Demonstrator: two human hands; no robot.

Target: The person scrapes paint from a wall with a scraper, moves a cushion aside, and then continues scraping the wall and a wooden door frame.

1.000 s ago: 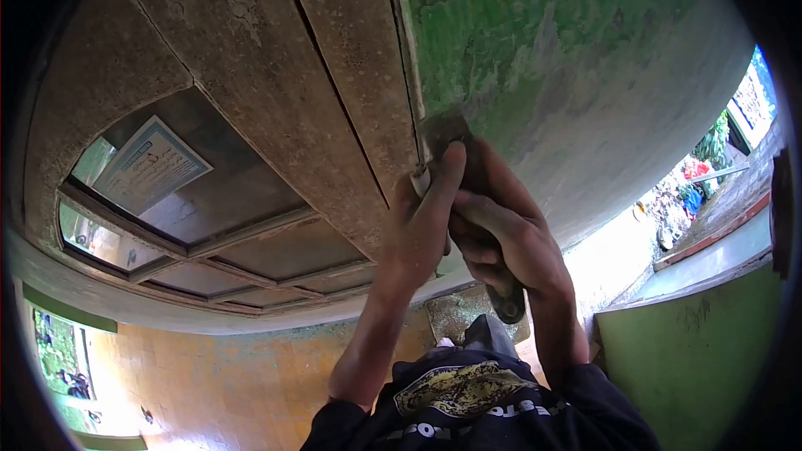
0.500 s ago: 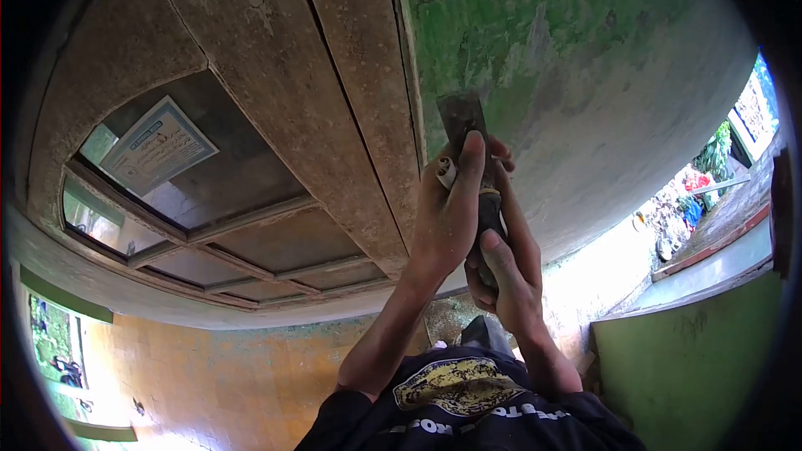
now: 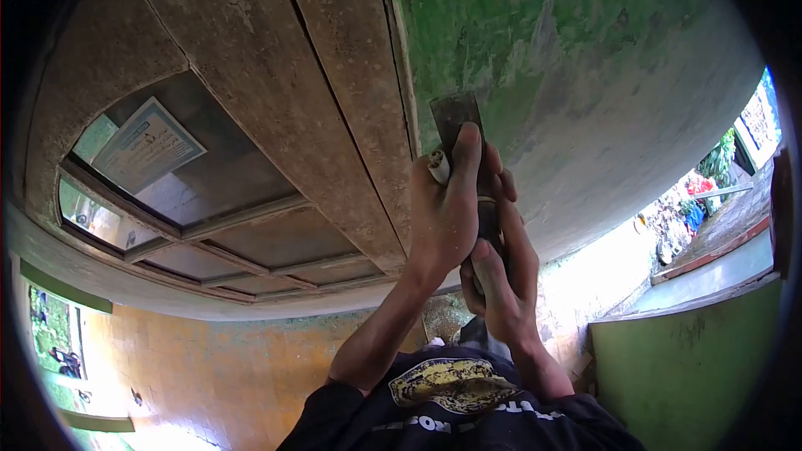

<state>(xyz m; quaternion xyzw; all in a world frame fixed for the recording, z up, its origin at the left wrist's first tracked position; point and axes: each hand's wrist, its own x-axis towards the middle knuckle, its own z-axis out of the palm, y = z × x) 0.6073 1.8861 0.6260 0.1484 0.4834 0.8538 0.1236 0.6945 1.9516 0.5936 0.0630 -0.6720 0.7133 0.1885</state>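
Both my hands grip a scraper with a flat metal blade pressed against a green, worn painted wall. My left hand wraps the upper part of the tool, its index finger stretched along the blade, and a short white cigarette stub sits between its fingers. My right hand grasps the dark handle lower down. The blade rests just right of a weathered wooden door frame.
A window with wooden bars and a paper notice behind the glass lies to the left. Orange floor tiles show below. A green low wall stands at the right, with an open yard beyond.
The scraper has travelled up the wall from lower down, and my hands have shifted from a bunched grip to a stretched one along the tool.
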